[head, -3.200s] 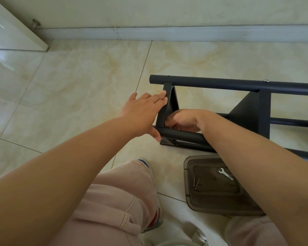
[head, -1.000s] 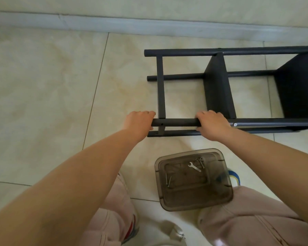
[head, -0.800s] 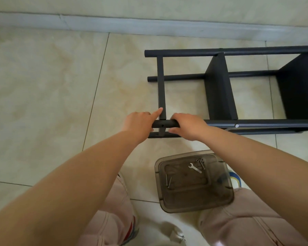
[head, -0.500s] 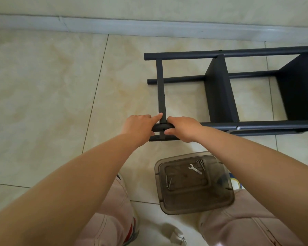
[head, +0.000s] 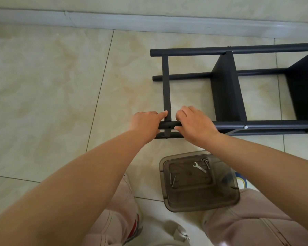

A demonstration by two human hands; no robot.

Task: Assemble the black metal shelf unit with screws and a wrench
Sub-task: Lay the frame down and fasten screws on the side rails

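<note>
The black metal shelf unit point(head: 226, 89), built of round tubes and flat sheet panels, is lying on its side on the beige tiled floor point(head: 43, 86), with its open end toward the person. It is judged rigid and moderately light, its painted tube smooth and likely to slide on tile, so the round tubes offer a better hold than the thin panel edges. The left hand point(head: 146, 122) is gripping the near top tube point(head: 169, 124) at its end, forefinger lying against the flat black crossbar point(head: 166, 86). The right hand point(head: 194, 124) is curling over the same tube just beside the joint, where an unfilled screw hole is showing. The smoky translucent plastic tray point(head: 199, 205) is sitting near the knees, carrying the small silver wrench point(head: 199, 167) and loose screws point(head: 172, 181).
</note>
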